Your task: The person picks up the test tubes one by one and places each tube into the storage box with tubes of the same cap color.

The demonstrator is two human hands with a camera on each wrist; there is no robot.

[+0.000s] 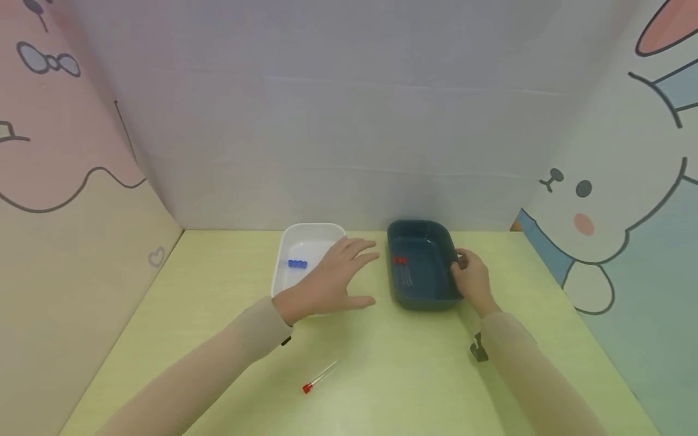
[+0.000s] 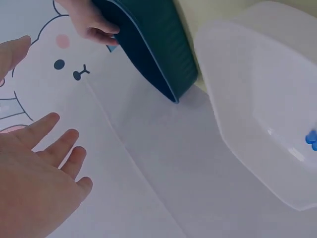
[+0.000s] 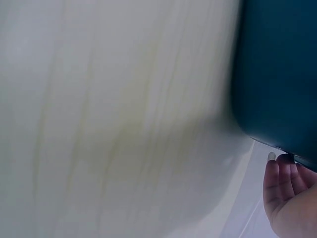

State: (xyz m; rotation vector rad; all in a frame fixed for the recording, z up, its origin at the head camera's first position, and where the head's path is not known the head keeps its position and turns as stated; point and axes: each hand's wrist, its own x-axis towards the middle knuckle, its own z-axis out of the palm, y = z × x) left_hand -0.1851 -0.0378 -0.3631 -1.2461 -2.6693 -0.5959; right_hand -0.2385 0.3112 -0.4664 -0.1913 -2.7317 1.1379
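Note:
My right hand [image 1: 474, 281] pinches the right rim of a dark teal tray [image 1: 431, 278]; in the right wrist view its fingers [image 3: 271, 181] curl at the tray's edge. Inside that tray, at the left, lie clear tubes with red caps [image 1: 400, 260]. My left hand [image 1: 332, 278] is held over the right part of a white tray [image 1: 311, 239], fingers spread, holding nothing. A row of blue caps [image 1: 297, 264] shows in the white tray. On the table in front lies a clear, thin tube with a red cap [image 1: 308, 388]; whether it is one or two I cannot tell.
The yellow-green table [image 1: 382, 387] meets a pale back wall [image 1: 349, 151]. Cartoon-printed panels [image 1: 600, 212] flank it on both sides. A small dark clip-like piece [image 1: 478, 349] shows beside my right sleeve.

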